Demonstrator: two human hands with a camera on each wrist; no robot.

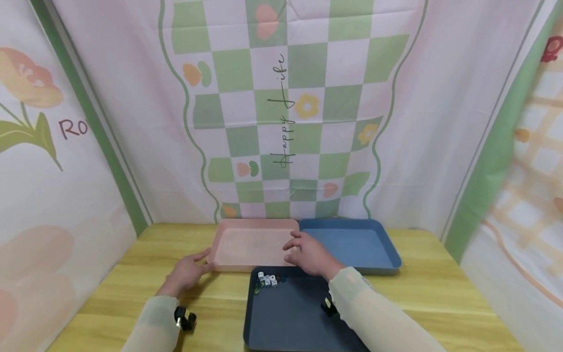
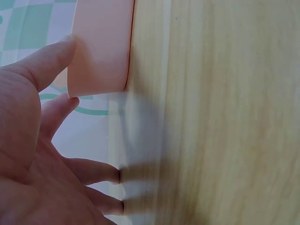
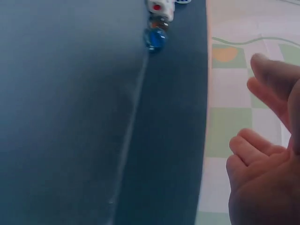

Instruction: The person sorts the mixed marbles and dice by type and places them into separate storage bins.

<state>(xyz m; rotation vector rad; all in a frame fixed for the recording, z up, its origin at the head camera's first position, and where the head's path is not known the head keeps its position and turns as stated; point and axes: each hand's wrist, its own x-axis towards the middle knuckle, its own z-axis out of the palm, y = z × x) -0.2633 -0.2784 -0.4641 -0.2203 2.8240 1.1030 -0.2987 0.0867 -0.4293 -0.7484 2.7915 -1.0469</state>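
Observation:
My left hand (image 1: 186,274) is at the near left corner of a pink tray (image 1: 250,242). In the left wrist view its thumb and index fingertip touch the tray's corner, and the other fingers reach spread toward the wooden table. Over the right part of the pink tray hovers my right hand (image 1: 311,255), fingers loosely bent and nothing held. A dark grey-blue tray (image 1: 294,318) lies below it, nearer to me. White dice (image 1: 267,280) and several small glass marbles cluster in that tray's far left corner; one blue marble (image 3: 156,38) shows in the right wrist view.
A blue tray (image 1: 352,244) stands against the pink one, at the back right. All three trays rest on a wooden table (image 1: 440,293). Behind it hangs a checked green and white curtain (image 1: 239,68), with more printed cloth at both sides.

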